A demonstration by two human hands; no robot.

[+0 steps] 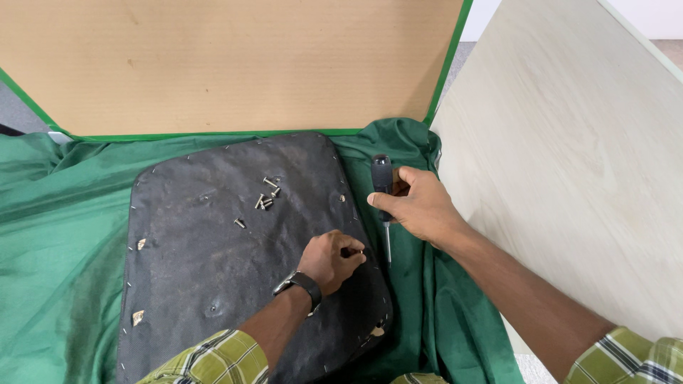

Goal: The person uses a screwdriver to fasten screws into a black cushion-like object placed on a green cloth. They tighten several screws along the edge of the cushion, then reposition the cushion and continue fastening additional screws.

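A black fabric-covered seat base (213,249) lies upside down on a green cloth (64,227), stapled round its edge. Several loose silver screws (267,195) rest on its upper middle. My left hand (331,259), with a dark wristwatch, presses its curled fingers on the base near the right edge; they seem to pinch something small, which I cannot make out. My right hand (420,206) holds a black-handled screwdriver (383,192) upright, tip down on the cloth just beside the base.
A brown cardboard panel (228,64) with green edging stands behind the seat base. A pale wooden board (569,163) leans at the right. Small tears in the black cover (139,316) show light material at the left edge.
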